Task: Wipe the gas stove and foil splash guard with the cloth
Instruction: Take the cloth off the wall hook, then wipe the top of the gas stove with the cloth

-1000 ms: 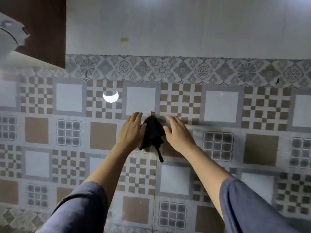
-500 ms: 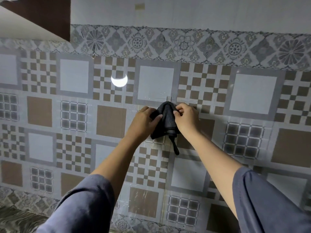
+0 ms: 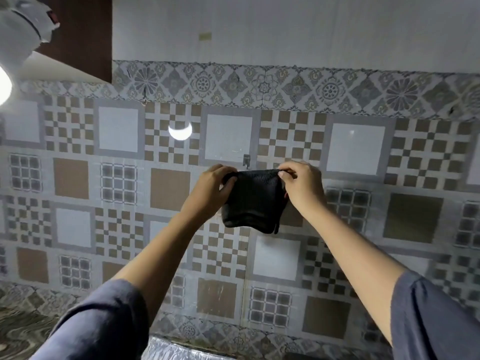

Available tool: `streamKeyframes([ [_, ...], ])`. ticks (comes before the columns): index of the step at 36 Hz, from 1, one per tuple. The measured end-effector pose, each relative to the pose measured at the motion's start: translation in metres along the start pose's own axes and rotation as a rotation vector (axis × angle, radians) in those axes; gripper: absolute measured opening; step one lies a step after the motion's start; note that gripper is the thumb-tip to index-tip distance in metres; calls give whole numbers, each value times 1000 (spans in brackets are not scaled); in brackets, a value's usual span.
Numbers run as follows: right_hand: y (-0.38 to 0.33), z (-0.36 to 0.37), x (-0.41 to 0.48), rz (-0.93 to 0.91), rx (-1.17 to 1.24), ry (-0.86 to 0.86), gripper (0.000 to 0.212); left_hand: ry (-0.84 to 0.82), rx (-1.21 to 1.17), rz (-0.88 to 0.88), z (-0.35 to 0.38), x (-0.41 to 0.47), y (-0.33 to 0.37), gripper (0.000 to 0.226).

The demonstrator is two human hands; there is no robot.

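A small black cloth [image 3: 253, 201] hangs spread in front of the patterned tiled wall [image 3: 355, 149]. My left hand [image 3: 209, 189] pinches its upper left corner and my right hand [image 3: 302, 185] pinches its upper right corner. Just above the cloth a small metal hook [image 3: 246, 161] sticks out of the wall. The crinkled top edge of the foil splash guard [image 3: 179, 349] shows at the bottom of the view. The gas stove is out of sight.
A dark brown cabinet [image 3: 83, 37] and a white lamp fitting [image 3: 23, 29] sit at the upper left. A bright light reflection [image 3: 180, 131] shines on the tiles. A marbled surface [image 3: 20, 318] lies at the lower left.
The cloth was bunched between my hands near the hook; now it is off the hook and stretched flat, with my hands pulled apart to its two upper corners.
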State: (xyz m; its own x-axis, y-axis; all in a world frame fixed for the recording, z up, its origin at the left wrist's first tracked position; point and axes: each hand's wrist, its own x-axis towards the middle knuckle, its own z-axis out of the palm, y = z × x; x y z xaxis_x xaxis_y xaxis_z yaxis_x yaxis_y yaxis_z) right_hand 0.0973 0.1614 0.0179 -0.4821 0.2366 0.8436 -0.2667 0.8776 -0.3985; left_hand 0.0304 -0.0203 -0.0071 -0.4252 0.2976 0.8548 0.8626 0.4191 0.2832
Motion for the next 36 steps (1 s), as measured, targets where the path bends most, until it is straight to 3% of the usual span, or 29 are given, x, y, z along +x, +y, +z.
streamKeyframes([
  [10, 44, -78, -112, 109, -10, -158, 13, -191, -102, -3, 44, -100, 70, 24],
  [16, 89, -97, -187, 217, -28, -278, 15, -361, -100, -37, 85, -167, 96, 25],
  [22, 108, -108, -215, 262, 52, -358, 13, -410, -118, -70, 102, -204, 110, 22],
  [27, 101, -119, -207, 232, 175, -473, 14, -323, -282, -282, 90, -213, 127, 16],
  [32, 95, -121, -193, 229, 272, -761, 18, -345, -538, -548, 71, -233, 140, 10],
  [36, 87, -106, -196, 201, 288, -934, 13, -326, -553, -638, 64, -259, 146, 10],
])
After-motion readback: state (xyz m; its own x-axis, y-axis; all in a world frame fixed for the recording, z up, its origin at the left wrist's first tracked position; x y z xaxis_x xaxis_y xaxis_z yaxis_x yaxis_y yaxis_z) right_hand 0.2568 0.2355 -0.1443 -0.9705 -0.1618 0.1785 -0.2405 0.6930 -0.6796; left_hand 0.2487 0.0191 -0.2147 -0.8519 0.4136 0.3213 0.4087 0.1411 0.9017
